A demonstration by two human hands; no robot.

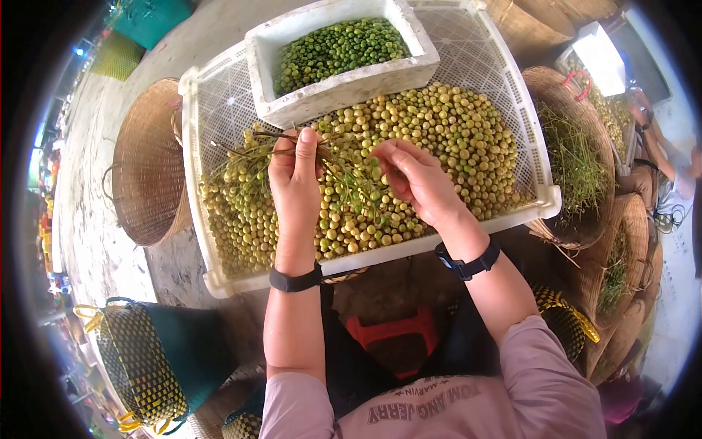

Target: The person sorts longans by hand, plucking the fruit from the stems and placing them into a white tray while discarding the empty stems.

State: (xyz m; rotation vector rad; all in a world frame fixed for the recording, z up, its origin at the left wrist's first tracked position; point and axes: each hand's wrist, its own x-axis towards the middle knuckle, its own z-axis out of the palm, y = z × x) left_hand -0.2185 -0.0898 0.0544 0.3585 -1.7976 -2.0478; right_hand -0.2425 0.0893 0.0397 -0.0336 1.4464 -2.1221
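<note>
My left hand (pixel 296 164) is closed around a bunch of thin brown and green fruit stems (pixel 325 157), thumb on top. Sprigs from the bunch hang over small round yellow-green fruits (pixel 468 139), which lie loose in a wide white mesh tray (pixel 530 110). To the right of the stems is my right hand (pixel 420 179), its fingers curled in by the sprigs. What those fingertips hold, if anything, is too small to make out. At the tray's far side a white foam box (pixel 351 91) contains darker green fruits (pixel 344 55).
A woven basket (pixel 150 168) stands left of the tray. On the right, another basket (pixel 530 80) holds stripped-looking stems (pixel 574 161). A checkered yellow-black bag (pixel 142 358) sits at lower left, a red stool (pixel 391 333) below the tray. Another person's arm (pixel 658 135) shows at far right.
</note>
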